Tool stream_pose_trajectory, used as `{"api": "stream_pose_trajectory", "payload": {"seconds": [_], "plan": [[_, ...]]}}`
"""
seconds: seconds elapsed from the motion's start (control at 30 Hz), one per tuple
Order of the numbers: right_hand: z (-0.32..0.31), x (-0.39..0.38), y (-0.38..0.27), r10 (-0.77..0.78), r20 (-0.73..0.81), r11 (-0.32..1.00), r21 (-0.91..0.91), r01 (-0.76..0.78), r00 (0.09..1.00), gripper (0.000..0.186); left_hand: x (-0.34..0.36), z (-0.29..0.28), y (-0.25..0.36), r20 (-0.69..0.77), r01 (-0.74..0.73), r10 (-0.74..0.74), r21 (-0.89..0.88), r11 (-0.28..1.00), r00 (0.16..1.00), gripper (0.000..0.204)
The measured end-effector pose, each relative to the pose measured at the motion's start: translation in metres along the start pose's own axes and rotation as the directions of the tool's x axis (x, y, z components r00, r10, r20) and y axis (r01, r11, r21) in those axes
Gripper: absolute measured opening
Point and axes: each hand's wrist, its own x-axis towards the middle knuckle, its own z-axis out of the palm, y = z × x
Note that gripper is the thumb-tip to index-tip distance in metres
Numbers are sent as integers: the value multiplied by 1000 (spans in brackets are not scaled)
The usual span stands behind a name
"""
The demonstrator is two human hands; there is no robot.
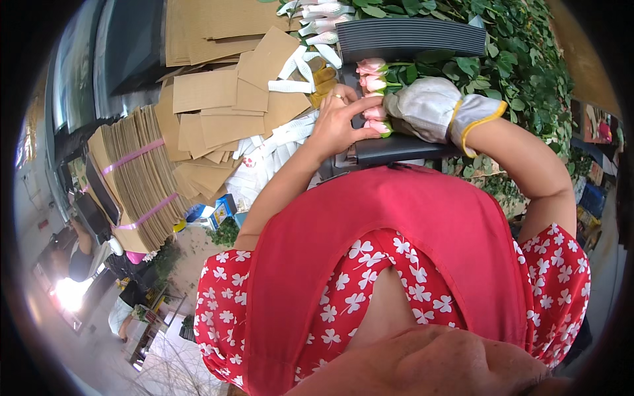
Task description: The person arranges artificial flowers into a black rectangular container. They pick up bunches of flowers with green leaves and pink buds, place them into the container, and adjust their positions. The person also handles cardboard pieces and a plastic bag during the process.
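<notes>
A short row of pink roses [373,83] lies in a black trough, heads to the left and leafy stems to the right. My bare left hand [342,122], with a ring on it, has its thumb and index finger pressed around the nearer rose heads. From the other side my right hand [424,109], in a grey-white glove with yellow trim, curls over the roses just behind their heads. The glove hides its fingertips and the stems under it. A black ribbed wall [411,37] bounds the trough at the far side, and a smooth black edge [404,149] runs nearer me.
Loose cardboard sheets [221,92] and white foam net sleeves [271,155] lie to the left. Beyond them stands a strapped cardboard stack [135,168]. Yellow gloves [321,82] rest beside my left hand. Dense rose foliage [522,59] fills the right. Another person [123,310] is at lower left.
</notes>
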Motion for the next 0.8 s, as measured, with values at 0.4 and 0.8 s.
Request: {"api": "stream_pose_trajectory", "payload": {"seconds": [0.4,0.8], "plan": [[11,4,17,-150,-81,979,130,159,985,14,-14,-13,-9,-202,140,-228,-376,916,952,60],[-2,26,21,48,-393,986,165,20,918,27,6,21,-8,-85,177,-189,-137,975,978,48]]}}
